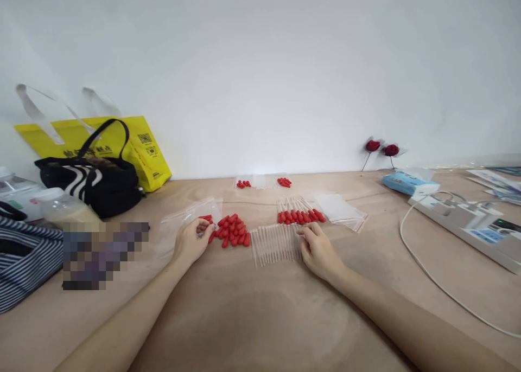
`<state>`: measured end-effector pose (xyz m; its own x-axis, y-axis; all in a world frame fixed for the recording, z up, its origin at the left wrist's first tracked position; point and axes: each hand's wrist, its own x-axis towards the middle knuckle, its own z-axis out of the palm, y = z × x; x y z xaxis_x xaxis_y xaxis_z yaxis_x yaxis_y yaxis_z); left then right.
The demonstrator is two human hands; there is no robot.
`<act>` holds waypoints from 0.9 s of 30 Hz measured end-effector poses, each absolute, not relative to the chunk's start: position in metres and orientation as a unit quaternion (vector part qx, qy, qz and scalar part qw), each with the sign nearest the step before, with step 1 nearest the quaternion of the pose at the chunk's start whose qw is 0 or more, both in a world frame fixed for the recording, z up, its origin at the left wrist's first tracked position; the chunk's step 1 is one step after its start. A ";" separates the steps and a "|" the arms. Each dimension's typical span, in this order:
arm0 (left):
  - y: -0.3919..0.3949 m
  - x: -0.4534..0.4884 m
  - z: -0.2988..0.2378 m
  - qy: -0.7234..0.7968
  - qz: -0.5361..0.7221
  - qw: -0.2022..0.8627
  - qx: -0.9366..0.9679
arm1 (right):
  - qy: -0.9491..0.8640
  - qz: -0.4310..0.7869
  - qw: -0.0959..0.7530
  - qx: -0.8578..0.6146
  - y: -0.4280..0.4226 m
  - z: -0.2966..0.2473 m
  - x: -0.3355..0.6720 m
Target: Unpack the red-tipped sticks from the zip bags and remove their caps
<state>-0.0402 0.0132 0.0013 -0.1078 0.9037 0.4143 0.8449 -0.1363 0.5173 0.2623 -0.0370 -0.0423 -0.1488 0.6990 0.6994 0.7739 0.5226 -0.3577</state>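
My left hand [193, 239] is closed in a pinch at the left edge of a loose pile of red rubber bulbs [233, 232], with a red bulb [211, 236] at its fingertips. Side by side in the middle lie several thin clear dropper tubes [274, 244]. At the right end of that row, my right hand [319, 252] has its thumb and forefinger pinched on the end of a tube; the curled fingers partly hide it. Just behind are finished-looking droppers [299, 212], clear tubes with red bulbs on their near ends.
Clear zip bags lie left [169, 228] and right [340, 209] of the parts; more bagged red-bulb pieces [260, 181] rest by the wall. A yellow bag [152, 166], black bag [106, 190] and bottle [67, 209] stand left. Right are a tissue pack [409, 183] and power strip [468, 225].
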 end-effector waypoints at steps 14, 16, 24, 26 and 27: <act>0.009 -0.043 0.008 0.684 0.347 0.047 0.640 | -0.637 -0.145 0.353 -0.670 -0.003 -0.023 0.314; 0.009 -0.043 0.007 0.685 0.346 0.044 0.640 | -0.626 -0.153 0.310 -0.699 0.003 -0.020 0.317; 0.008 -0.043 0.005 0.678 0.345 -0.005 0.649 | -0.623 -0.139 0.283 -0.716 0.004 -0.018 0.310; 0.006 -0.042 0.004 0.678 0.334 -0.052 0.653 | -0.605 -0.133 0.314 -0.720 0.002 -0.017 0.310; 0.005 -0.041 0.003 0.674 0.327 -0.079 0.657 | -0.598 -0.126 0.333 -0.718 0.000 -0.016 0.310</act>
<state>-0.0411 0.0049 0.0031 -0.1233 0.8348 0.5365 0.9382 -0.0781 0.3371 0.3095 -0.0002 -0.0163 0.2535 0.7752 0.5787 0.9425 -0.0633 -0.3281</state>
